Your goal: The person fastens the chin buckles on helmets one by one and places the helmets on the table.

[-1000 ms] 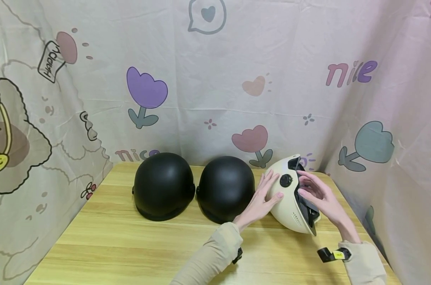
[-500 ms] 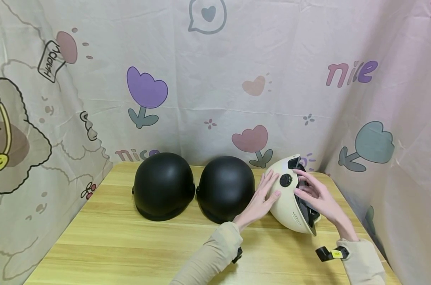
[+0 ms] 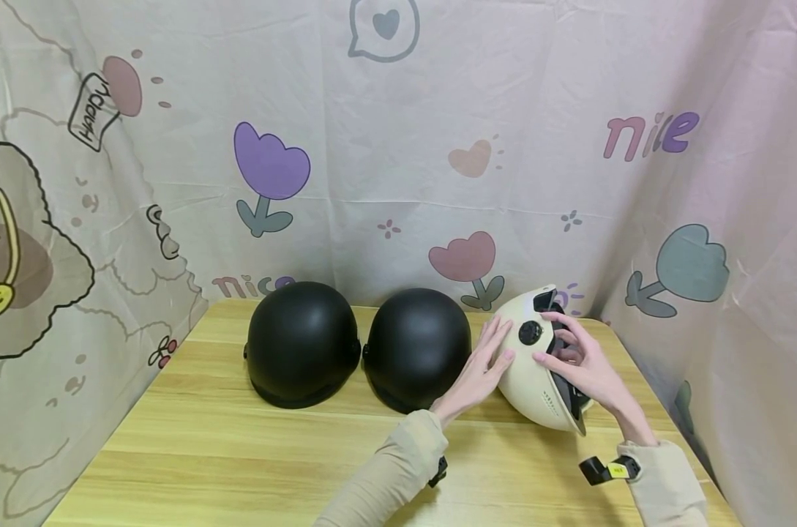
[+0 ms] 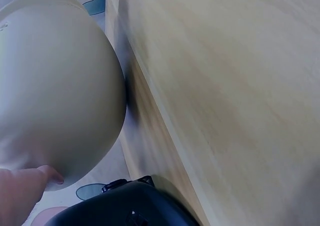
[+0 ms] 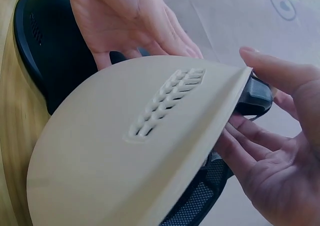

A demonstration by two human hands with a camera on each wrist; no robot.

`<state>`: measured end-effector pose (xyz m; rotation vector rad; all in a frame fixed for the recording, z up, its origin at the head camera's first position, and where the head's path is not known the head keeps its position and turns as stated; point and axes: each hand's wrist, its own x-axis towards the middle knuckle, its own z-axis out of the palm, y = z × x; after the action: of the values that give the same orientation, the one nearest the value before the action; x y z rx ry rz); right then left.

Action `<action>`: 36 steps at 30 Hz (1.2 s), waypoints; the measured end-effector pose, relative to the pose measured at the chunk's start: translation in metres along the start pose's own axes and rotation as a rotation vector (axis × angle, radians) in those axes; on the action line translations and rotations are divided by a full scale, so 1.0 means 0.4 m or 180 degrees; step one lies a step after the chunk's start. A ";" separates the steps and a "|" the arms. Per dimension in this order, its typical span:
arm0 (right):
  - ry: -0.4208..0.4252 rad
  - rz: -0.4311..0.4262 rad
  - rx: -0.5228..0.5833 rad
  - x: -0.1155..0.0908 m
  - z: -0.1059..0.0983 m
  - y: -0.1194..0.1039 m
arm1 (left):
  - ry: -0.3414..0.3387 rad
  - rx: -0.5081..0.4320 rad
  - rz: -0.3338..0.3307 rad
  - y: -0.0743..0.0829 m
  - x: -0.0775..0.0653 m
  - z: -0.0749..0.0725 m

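A cream helmet [image 3: 536, 391] lies tipped on its side at the right of the table, its opening facing right. My left hand [image 3: 475, 378] rests on its shell, fingers extended; the left wrist view shows the thumb [image 4: 47, 176] against the smooth surface. My right hand [image 3: 585, 369] holds the rim, thumb on the outer side and other fingers reaching to the dark inner lining [image 5: 195, 201]. A round black knob [image 3: 530, 333] sits on the shell between the hands. Some fingertips of the right hand are hidden by the rim in the right wrist view.
Two black helmets stand dome-up to the left: one [image 3: 416, 351] beside the left hand, the other [image 3: 302, 344] farther left. The wooden table [image 3: 240, 461] backs onto a patterned curtain [image 3: 385, 146], which also hangs at both sides.
The right hand has shifted left, its thumb moving from the opening onto the cream helmet's outer edge. The left hand has barely moved, and the helmets stay in place.
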<state>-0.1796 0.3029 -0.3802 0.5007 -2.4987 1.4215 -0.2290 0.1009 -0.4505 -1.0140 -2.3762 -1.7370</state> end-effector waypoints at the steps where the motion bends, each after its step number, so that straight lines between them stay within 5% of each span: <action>1: 0.0028 0.0002 -0.0019 0.000 0.000 -0.001 | -0.0002 -0.0020 -0.0021 0.000 0.000 -0.001; 13: 0.0172 0.0045 -0.0176 -0.007 -0.006 -0.005 | 0.0005 -0.0391 -0.0467 -0.011 -0.006 -0.004; 22: 0.0191 0.0116 -0.0154 -0.005 -0.005 -0.008 | 0.0073 -0.0190 -0.0639 -0.017 -0.008 -0.007; 36: 0.0327 0.0040 0.0132 -0.008 -0.005 -0.005 | -0.0010 -0.0325 -0.0559 -0.025 -0.013 -0.014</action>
<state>-0.1760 0.3042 -0.3787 0.4092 -2.4007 1.4676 -0.2319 0.0918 -0.4589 -0.8409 -2.4692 -1.9332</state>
